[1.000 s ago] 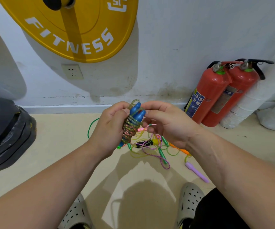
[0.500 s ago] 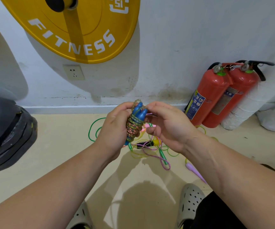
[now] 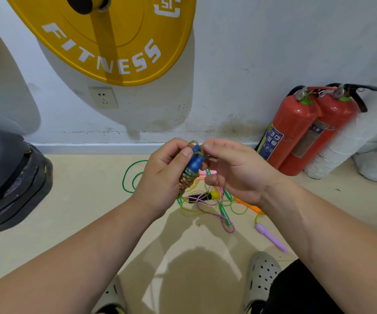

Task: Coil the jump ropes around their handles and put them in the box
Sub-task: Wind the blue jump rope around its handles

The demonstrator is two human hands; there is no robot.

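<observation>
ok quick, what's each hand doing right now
Left hand: closed around the coiled jump rope and its blue handles.
Right hand: pinching the rope near the handle tops.

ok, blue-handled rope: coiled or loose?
Coiled: the jump rope is wound round its blue handles, gripped by the left hand; right hand pinches the top end.

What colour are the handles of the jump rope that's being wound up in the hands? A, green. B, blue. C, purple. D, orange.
B: the two handles sticking out of the jump rope coiled round them, gripped by the left hand and pinched at the top by the right hand, are blue; the purple handle lies apart, unheld.
</observation>
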